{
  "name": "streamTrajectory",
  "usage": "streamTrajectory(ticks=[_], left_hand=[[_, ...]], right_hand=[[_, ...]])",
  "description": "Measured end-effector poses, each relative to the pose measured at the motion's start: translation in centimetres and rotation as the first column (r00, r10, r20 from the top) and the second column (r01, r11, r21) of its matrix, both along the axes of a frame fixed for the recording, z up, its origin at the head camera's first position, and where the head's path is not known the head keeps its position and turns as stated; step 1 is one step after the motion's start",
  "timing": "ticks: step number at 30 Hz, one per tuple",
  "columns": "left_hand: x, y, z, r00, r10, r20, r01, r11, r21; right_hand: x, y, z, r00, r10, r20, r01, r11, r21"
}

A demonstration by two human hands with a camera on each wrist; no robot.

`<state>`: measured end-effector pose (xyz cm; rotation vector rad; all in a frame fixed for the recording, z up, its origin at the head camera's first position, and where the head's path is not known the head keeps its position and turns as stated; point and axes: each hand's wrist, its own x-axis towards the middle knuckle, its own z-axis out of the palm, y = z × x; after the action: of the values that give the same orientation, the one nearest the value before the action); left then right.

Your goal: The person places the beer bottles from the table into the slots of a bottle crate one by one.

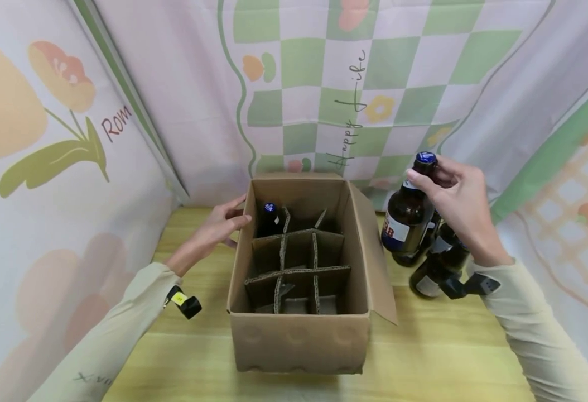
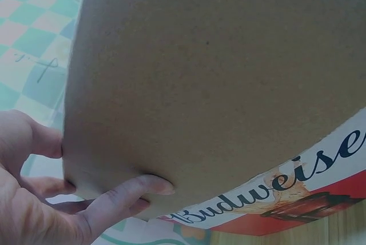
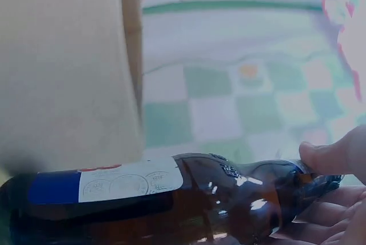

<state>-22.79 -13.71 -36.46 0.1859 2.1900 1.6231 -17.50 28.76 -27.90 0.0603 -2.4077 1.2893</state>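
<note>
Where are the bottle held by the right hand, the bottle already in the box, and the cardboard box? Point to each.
held brown bottle (image 1: 405,220), head view, on its body above the label.
bottle in the box (image 1: 270,209), head view, on its blue cap.
cardboard box (image 1: 299,340), head view, on its near outer wall.

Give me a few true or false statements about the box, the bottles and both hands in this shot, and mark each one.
1. The right hand grips a brown bottle by its neck. True.
2. The cardboard box already holds four bottles. False: only one bottle shows, in the far left cell.
3. The left hand rests on the box's far left corner. True.
4. The box lies tipped on its side. False: it stands upright on the table, open at the top.
5. More bottles stand on the table right of the box. True.
6. The held bottle has a red cap. False: its cap is blue.
</note>
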Motion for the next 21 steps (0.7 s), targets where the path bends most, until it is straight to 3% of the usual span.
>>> streamTrajectory(ticks=[9, 13, 15, 18, 21], left_hand=[[0.0, -0.2, 0.0, 1.0, 0.0, -0.009, 0.0, 1.0, 0.004], [0.0, -0.2, 0.0, 1.0, -0.002, -0.015, 0.002, 1.0, 0.004], [0.0, -0.2, 0.0, 1.0, -0.003, -0.017, 0.003, 1.0, 0.004], [-0.1, -0.1, -0.1, 1.0, -0.006, -0.012, 0.006, 1.0, 0.006], [-0.1, -0.1, -0.2, 1.0, -0.001, -0.005, 0.001, 1.0, 0.009]], right_hand=[[2.4, -3.8, 3.1, 0.988, 0.02, -0.151, -0.031, 0.997, -0.075], [2.9, -5.1, 4.8, 0.965, -0.019, -0.262, -0.025, 0.986, -0.166], [2.8, -5.6, 5.5, 0.949, -0.021, -0.313, -0.067, 0.961, -0.267], [2.3, -5.9, 5.9, 0.933, 0.021, -0.36, -0.179, 0.893, -0.412], [1.3, -6.1, 5.7, 0.924, 0.079, -0.373, -0.262, 0.844, -0.469]])
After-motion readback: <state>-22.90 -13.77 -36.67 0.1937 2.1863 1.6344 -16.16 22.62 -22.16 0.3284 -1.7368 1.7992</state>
